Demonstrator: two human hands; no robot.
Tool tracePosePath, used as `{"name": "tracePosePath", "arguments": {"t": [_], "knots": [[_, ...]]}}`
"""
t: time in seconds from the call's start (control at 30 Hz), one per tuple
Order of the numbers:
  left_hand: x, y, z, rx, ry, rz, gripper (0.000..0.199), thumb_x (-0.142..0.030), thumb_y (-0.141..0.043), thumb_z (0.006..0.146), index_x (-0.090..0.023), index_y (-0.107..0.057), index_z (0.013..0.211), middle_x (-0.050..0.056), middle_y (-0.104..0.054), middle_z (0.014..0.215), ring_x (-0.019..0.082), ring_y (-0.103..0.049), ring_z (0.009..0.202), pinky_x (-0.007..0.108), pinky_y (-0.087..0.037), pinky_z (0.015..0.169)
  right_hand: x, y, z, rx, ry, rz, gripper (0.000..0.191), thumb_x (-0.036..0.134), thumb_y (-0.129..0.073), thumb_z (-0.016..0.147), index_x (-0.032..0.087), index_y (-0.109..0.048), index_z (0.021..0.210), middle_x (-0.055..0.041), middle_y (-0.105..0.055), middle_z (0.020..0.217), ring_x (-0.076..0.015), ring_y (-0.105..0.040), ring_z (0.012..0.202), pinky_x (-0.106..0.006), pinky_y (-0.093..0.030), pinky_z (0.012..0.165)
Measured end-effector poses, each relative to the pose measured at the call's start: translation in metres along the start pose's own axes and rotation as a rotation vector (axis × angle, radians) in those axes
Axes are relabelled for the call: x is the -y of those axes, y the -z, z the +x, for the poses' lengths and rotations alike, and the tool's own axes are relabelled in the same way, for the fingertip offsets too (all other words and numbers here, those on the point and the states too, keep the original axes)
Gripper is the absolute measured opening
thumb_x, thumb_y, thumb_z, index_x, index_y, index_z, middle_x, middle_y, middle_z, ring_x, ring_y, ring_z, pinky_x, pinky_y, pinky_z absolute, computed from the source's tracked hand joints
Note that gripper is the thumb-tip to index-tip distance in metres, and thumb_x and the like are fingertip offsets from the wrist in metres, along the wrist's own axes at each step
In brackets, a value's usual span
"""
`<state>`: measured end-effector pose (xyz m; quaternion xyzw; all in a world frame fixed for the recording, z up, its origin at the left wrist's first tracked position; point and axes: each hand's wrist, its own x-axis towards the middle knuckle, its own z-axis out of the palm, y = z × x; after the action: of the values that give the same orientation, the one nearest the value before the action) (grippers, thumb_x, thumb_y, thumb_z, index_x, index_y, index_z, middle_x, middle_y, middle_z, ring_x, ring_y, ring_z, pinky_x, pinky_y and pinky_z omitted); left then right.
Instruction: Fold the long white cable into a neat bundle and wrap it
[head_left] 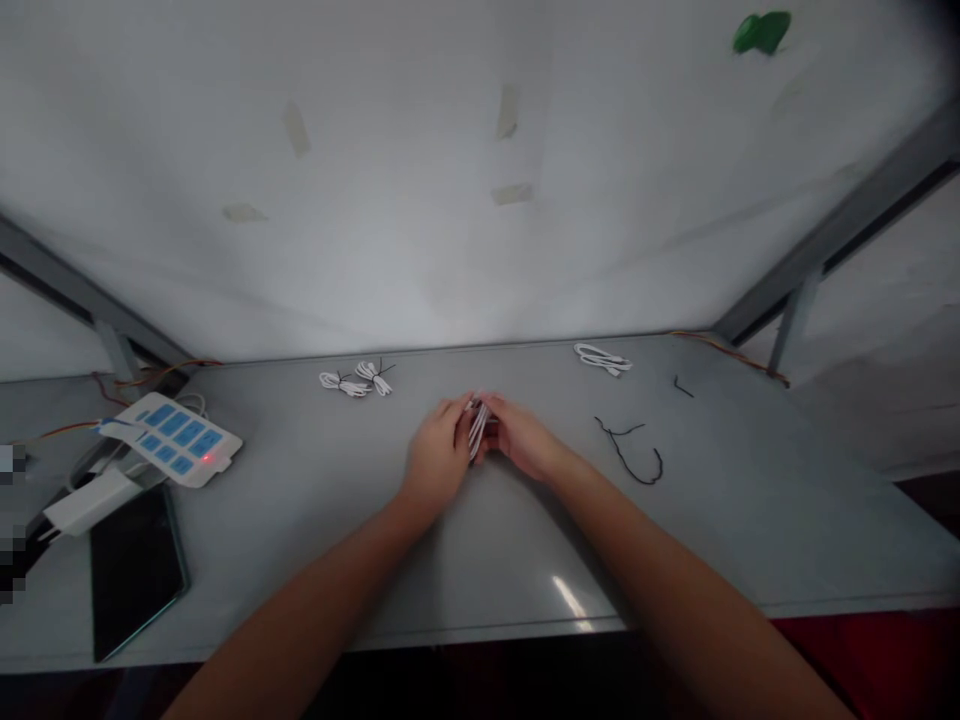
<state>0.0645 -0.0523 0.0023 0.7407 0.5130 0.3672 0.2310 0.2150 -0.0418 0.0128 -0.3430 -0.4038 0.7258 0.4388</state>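
A folded white cable (478,430) is held between my two hands over the middle of the grey table. My left hand (442,450) closes on it from the left. From the other side, my right hand (517,432) grips the same cable with bent fingers. Some fingertips are hidden behind the bundle. To the left lie two white cable bundles, one (345,384) beside the other (373,377), each with a dark tie around its middle. Another coiled white cable (602,359), with no tie visible, rests at the back right.
Loose black twist ties (634,465) lie to the right, with a short one (682,387) farther back. At the left are a white power strip (176,435) with blue sockets, a white adapter (94,500) and a dark tablet (139,570). A white wall (420,250) rises behind.
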Motion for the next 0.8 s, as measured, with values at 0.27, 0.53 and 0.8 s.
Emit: {"name": "tracePosePath", "arguments": {"t": [0.27, 0.53, 0.8], "knots": [[-0.008, 0.006, 0.002, -0.013, 0.076, -0.138, 0.03, -0.039, -0.055, 0.1, -0.026, -0.076, 0.117, 0.007, -0.069, 0.107, 0.019, -0.066, 0.089, 0.028, -0.053, 0.076, -0.002, -0.003, -0.001, -0.1, 0.082, -0.021, 0.04, 0.059, -0.074, 0.081, 0.021, -0.062, 0.083, 0.0, -0.066, 0.075, -0.0152, -0.062, 0.066, -0.03, -0.055, 0.06], [0.004, -0.005, 0.005, 0.16, 0.448, -0.575, 0.054, -0.06, -0.042, 0.099, -0.013, -0.063, 0.118, -0.001, -0.059, 0.064, 0.013, -0.052, 0.044, 0.025, -0.042, 0.043, -0.005, 0.006, 0.003, -0.236, 0.109, -0.206, 0.028, 0.05, -0.062, 0.091, 0.022, -0.057, 0.089, 0.001, -0.065, 0.077, -0.0145, -0.059, 0.068, -0.029, -0.049, 0.067], [0.01, -0.003, 0.007, 0.111, 0.48, -0.667, 0.042, -0.06, -0.058, 0.091, -0.018, -0.057, 0.091, -0.001, -0.059, 0.075, 0.009, -0.049, 0.053, 0.021, -0.036, 0.046, 0.003, -0.001, -0.01, -0.168, 0.216, -0.704, 0.025, 0.043, -0.043, 0.105, 0.022, -0.055, 0.114, -0.0043, -0.067, 0.105, -0.018, -0.061, 0.099, -0.033, -0.045, 0.092]]}}
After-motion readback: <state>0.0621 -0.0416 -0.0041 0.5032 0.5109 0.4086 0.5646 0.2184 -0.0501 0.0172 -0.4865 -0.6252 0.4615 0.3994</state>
